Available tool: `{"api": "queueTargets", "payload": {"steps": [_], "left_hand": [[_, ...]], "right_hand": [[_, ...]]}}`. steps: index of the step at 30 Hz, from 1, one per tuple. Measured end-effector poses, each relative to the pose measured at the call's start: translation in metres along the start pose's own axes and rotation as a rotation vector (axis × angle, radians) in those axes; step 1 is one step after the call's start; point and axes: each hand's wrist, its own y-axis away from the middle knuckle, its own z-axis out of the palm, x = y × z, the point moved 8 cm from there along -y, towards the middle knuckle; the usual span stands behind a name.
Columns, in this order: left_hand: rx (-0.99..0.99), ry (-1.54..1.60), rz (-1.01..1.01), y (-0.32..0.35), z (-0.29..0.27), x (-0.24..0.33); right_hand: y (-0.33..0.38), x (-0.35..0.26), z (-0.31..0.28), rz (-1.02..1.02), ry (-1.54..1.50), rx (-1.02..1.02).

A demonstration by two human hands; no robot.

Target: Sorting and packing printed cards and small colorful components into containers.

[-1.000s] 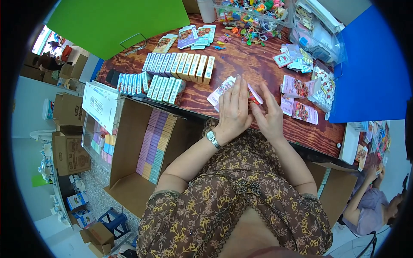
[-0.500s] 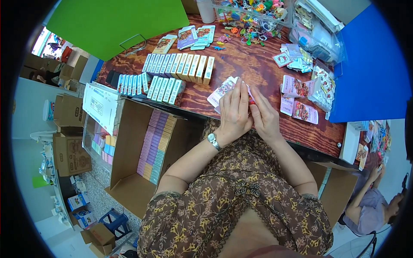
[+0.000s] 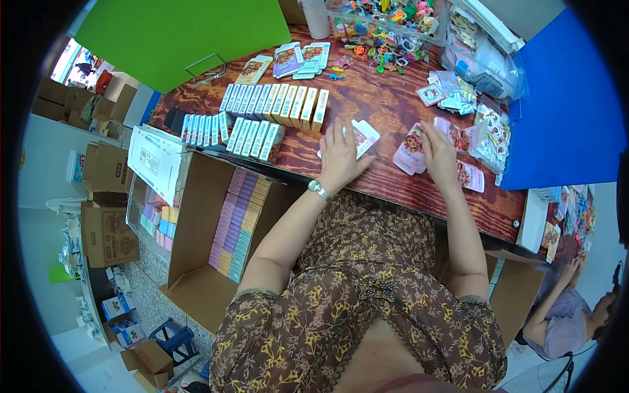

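Observation:
My left hand [image 3: 341, 157] lies with its fingers spread on a flattened pink-and-white small carton [image 3: 365, 138], covering its left part. To the right, my right hand [image 3: 441, 157] has its fingers closed at the edge of a pink printed packet [image 3: 409, 150], just above the table. Partly behind that hand lies another pink packet [image 3: 458, 135], and a further pink packet [image 3: 472, 177] sits nearer the table's front edge. My fingertips hide part of the held packet's right side.
Rows of small upright boxes [image 3: 275, 103] stand at left on the wooden table [image 3: 367, 78]. Flat cartons [image 3: 288, 60] lie behind them. A clear bin of colourful trinkets [image 3: 393, 29] is at the back. Bagged cards [image 3: 491, 134] lie at right, beside a blue panel [image 3: 570, 111].
My hands were together over the carton and have parted. The left now rests flat on it; the right has moved right and has a pink packet, shifted leftward from the others.

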Motion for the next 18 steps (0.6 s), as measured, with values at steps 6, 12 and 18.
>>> {"api": "queueTargets", "payload": {"steps": [6,12,18], "left_hand": [[-0.135,0.057,-0.097,-0.006,0.033,-0.027],[-0.185,0.1,-0.215,-0.01,0.035,-0.028],[0.038,0.222,-0.07,0.008,0.0,-0.007]], "right_hand": [[0.0,-0.035,-0.003,-0.208,0.269,0.08],[0.004,-0.046,0.038,-0.275,0.181,0.049],[-0.01,-0.049,0.063,-0.165,0.056,-0.001]]}}
